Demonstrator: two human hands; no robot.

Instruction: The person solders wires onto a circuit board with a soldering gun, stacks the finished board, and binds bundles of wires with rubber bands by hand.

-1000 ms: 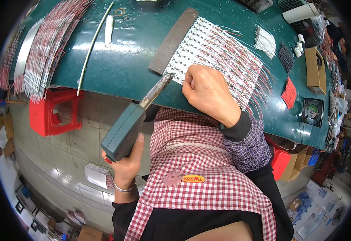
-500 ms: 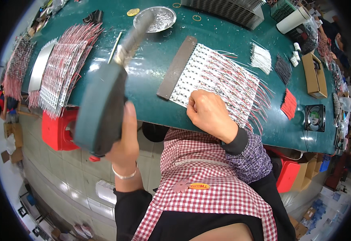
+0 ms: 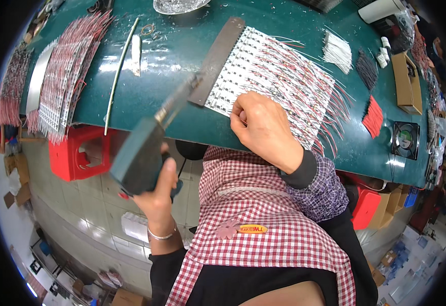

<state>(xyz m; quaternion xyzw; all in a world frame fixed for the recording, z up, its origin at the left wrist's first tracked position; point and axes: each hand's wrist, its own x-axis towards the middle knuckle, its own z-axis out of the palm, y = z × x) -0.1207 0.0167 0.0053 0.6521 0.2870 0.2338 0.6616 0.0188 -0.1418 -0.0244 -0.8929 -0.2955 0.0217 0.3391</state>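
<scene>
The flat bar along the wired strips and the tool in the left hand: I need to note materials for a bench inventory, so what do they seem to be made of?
The flat bar looks like bare metal: dull grey, thin, straight-edged, with a faint sheen. The tool in the left hand seems to have a dark teal plastic body, matte and moulded, with a greyish, probably metal, tip; motion blur leaves that open.

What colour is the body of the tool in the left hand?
Dark teal green; the tool in the left hand shows best in the head view, though blurred.
</scene>
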